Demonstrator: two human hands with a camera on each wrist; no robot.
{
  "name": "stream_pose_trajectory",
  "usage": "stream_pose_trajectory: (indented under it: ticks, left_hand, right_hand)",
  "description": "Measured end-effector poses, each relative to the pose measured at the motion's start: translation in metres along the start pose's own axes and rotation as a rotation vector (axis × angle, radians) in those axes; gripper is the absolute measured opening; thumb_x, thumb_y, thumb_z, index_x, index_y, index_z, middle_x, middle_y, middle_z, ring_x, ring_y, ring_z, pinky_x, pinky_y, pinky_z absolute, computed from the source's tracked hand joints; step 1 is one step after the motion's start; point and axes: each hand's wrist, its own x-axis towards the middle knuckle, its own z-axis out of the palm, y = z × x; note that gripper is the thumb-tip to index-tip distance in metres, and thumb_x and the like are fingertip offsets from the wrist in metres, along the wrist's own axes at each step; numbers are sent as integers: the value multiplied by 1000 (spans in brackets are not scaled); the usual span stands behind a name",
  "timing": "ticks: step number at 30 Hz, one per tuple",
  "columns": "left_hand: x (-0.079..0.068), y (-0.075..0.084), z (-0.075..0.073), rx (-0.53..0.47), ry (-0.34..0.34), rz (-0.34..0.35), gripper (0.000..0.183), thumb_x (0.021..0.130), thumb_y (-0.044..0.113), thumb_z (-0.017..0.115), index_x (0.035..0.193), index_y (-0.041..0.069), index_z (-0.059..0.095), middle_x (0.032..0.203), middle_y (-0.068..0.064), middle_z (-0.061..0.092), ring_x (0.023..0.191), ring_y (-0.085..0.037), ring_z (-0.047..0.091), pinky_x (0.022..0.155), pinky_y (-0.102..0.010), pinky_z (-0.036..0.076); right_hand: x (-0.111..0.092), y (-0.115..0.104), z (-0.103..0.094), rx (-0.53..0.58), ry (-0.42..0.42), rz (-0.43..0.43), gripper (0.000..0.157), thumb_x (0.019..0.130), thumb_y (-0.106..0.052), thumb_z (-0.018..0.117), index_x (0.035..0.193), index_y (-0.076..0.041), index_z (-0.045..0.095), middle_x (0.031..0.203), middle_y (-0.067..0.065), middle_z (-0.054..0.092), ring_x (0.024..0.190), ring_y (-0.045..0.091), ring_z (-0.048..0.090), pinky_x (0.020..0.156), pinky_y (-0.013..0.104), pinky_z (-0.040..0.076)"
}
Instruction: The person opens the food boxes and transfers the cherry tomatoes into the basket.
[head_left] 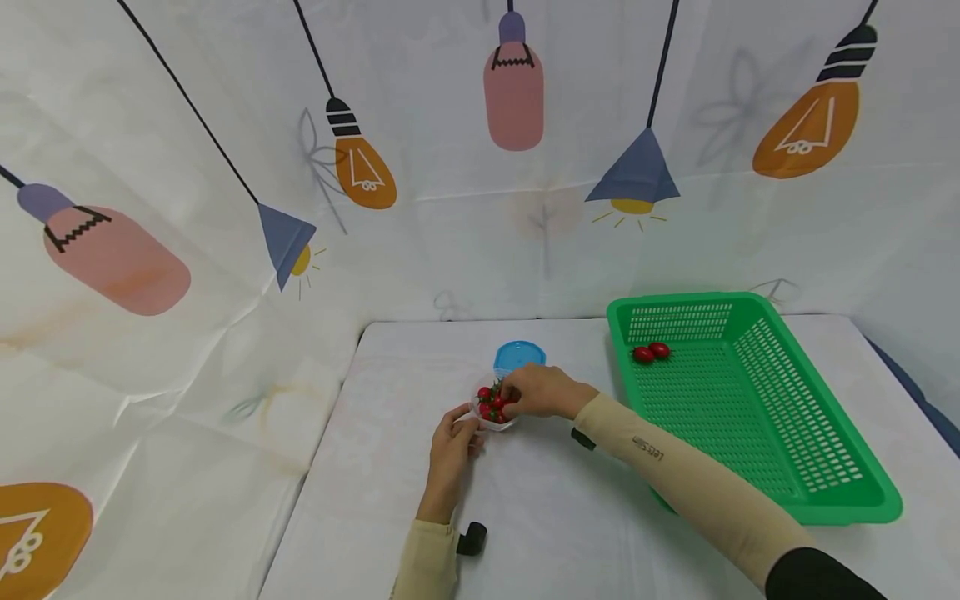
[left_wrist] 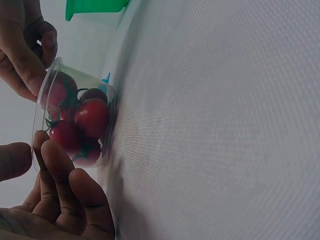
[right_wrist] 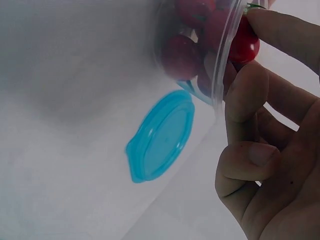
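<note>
A clear plastic cup [left_wrist: 50, 75] full of red cherry tomatoes [left_wrist: 92, 119] with green stems stands on the white table. My left hand [head_left: 452, 446] holds it by the near left side, with the thumb and fingertips [left_wrist: 57, 157] at the rim. From the other side, my right hand [head_left: 546, 392] reaches over the rim and pinches a cherry tomato [right_wrist: 246, 46] at the cup's mouth. Part of that tomato is hidden behind the fingers. Just behind the cup lies its blue lid [head_left: 519, 355], flat on the table.
To the right stands a large green plastic basket [head_left: 832, 417] with perforated walls. Two red cherry tomatoes [head_left: 651, 352] lie in its far left corner. My right forearm crosses over the basket's near left side. A white cloth [head_left: 450, 267] printed with lamps hangs behind the table.
</note>
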Motion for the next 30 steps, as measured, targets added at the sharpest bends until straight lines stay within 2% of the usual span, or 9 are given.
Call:
stream_pose_trajectory:
  ticks: [4,10,18,26,30]
  left_hand:
    - [0,0,0,-3,-1,1,43,102,23,60,140,4,53,103,-12,72,80,-18,61,70,-29,50]
    - [0,0,0,8,4,1,40,102,22,59,139,7,55,100,-9,72,80,-18,62,71,-29,50]
    - [2,-1,1,4,-3,7,40,102,22,59,139,5,54,99,-8,72,80,-18,62,72,-29,50]
    - [5,0,-1,6,-31,-19,43,104,16,56,142,-2,49,103,-16,71,83,-24,62,75,-38,51]
    - [4,-1,0,9,-16,-17,42,103,19,57,141,2,52,101,-12,72,83,-22,62,74,-34,51]
  right_hand:
    - [-3,0,-3,-8,4,-13,20,94,-34,73,105,-18,76,98,-9,72,89,9,63,81,36,55]
    - [-8,-1,-8,13,42,-38,22,97,-36,69,110,-18,74,104,-7,71,92,11,62,84,40,54]
    - [-14,-1,-19,62,80,-38,25,98,-39,67,112,-19,73,97,-9,70,91,13,60,83,42,54]
    - [-22,8,-32,98,144,-50,22,98,-40,67,111,-23,73,103,-6,71,90,13,63,77,36,53]
    - [-26,16,-37,118,180,-56,23,98,-41,67,112,-22,72,103,-6,71,93,13,65,78,36,54]
